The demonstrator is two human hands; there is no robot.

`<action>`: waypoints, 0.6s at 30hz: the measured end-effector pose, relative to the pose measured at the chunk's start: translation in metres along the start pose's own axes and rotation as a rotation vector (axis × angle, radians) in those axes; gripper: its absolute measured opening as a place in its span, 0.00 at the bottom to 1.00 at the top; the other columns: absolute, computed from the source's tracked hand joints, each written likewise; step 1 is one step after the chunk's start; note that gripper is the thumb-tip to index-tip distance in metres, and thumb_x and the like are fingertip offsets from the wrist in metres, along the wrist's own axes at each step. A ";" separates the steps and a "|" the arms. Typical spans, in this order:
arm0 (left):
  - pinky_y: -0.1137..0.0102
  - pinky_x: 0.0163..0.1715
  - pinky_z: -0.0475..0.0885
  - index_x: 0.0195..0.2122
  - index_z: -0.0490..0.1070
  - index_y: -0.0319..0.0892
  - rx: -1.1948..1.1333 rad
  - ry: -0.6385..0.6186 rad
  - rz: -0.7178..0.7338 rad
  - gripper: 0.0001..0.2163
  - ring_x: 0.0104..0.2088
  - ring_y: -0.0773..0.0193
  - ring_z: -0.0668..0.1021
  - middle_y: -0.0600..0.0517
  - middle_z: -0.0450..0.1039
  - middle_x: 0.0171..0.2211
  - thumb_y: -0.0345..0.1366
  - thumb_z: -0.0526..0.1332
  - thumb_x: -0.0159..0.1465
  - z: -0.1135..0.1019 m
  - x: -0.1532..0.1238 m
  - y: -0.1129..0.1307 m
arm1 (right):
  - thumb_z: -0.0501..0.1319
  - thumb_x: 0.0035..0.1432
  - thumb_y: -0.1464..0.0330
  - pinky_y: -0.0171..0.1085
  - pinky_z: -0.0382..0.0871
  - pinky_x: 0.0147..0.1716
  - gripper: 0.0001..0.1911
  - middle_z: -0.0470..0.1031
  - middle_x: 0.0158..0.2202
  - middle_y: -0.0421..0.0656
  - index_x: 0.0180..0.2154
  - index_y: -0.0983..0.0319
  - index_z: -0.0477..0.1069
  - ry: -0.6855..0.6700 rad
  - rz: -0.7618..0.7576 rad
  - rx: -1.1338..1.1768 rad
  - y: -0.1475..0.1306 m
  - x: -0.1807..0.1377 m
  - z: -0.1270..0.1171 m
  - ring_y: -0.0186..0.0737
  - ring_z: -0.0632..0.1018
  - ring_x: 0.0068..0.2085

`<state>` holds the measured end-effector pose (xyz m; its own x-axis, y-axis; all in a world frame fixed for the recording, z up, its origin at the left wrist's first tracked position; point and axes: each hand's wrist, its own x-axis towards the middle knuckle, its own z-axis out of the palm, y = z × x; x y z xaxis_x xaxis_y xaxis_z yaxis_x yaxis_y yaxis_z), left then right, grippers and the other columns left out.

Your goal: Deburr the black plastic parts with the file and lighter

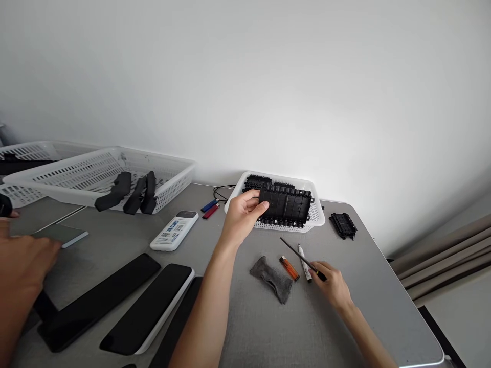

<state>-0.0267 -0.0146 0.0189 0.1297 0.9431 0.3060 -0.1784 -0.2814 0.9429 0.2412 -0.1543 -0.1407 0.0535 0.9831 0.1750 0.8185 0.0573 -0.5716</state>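
My left hand [245,212] grips a flat black ribbed plastic tray [286,204] by its left edge, holding it over a small white basket [317,221] that contains more black trays. My right hand [333,283] rests on the grey table and pinches a thin black rod [297,253] that points up and to the left. A white marker [305,261] and an orange lighter [289,267] lie just left of that hand. A grey cloth [272,278] lies beside the lighter.
Another black tray [343,225] lies right of the basket. Large white baskets [95,174] with black foam pieces [126,193] stand far left. A remote control [174,230], blue and red lighters [210,208], black-and-white slabs [148,306] and another person's hand [19,276] are at left.
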 end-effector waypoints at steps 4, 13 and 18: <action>0.69 0.36 0.70 0.37 0.74 0.40 -0.032 -0.011 -0.001 0.15 0.31 0.61 0.79 0.51 0.79 0.28 0.41 0.71 0.53 0.000 0.003 -0.004 | 0.52 0.69 0.53 0.35 0.67 0.29 0.22 0.76 0.30 0.45 0.32 0.60 0.75 0.080 -0.111 0.097 0.003 -0.003 -0.017 0.39 0.75 0.28; 0.70 0.32 0.69 0.38 0.72 0.42 0.091 -0.013 -0.004 0.14 0.26 0.63 0.77 0.57 0.72 0.21 0.40 0.70 0.53 0.010 0.008 -0.013 | 0.50 0.68 0.48 0.33 0.57 0.22 0.28 0.67 0.22 0.40 0.28 0.62 0.71 0.379 -0.028 0.425 -0.053 0.040 -0.088 0.33 0.65 0.23; 0.69 0.32 0.70 0.38 0.73 0.41 0.114 -0.011 0.003 0.14 0.26 0.62 0.77 0.56 0.74 0.22 0.40 0.69 0.53 0.014 0.009 -0.015 | 0.58 0.63 0.47 0.32 0.51 0.20 0.26 0.60 0.18 0.35 0.25 0.62 0.69 0.397 -0.055 0.416 -0.107 0.066 -0.098 0.30 0.59 0.21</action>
<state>-0.0093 -0.0048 0.0095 0.1400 0.9406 0.3092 -0.0666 -0.3027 0.9508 0.2136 -0.1128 0.0104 0.2935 0.8410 0.4546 0.5368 0.2485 -0.8063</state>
